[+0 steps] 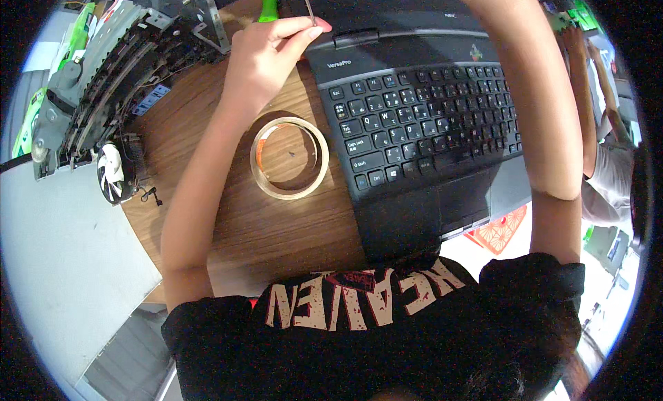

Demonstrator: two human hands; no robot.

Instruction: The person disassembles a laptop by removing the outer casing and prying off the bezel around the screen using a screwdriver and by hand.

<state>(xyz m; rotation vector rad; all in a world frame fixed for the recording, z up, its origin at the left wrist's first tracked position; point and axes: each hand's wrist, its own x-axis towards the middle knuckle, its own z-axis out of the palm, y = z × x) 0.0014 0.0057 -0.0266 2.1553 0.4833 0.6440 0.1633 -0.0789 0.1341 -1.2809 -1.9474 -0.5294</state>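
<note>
In the head view, the left hand (pixel 280 49) pinches a thin rod (pixel 307 5) between thumb and finger, the laptop (pixel 421 125) lies to its right, a tape roll (pixel 322 156) below it encircles a dark speck (pixel 291 153), and the right hand's state cannot be told, being out of view.

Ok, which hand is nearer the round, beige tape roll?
Left: the left hand is just beyond the tape roll. The right hand is out of view, its forearm crossing the top edge, farther right.
</note>
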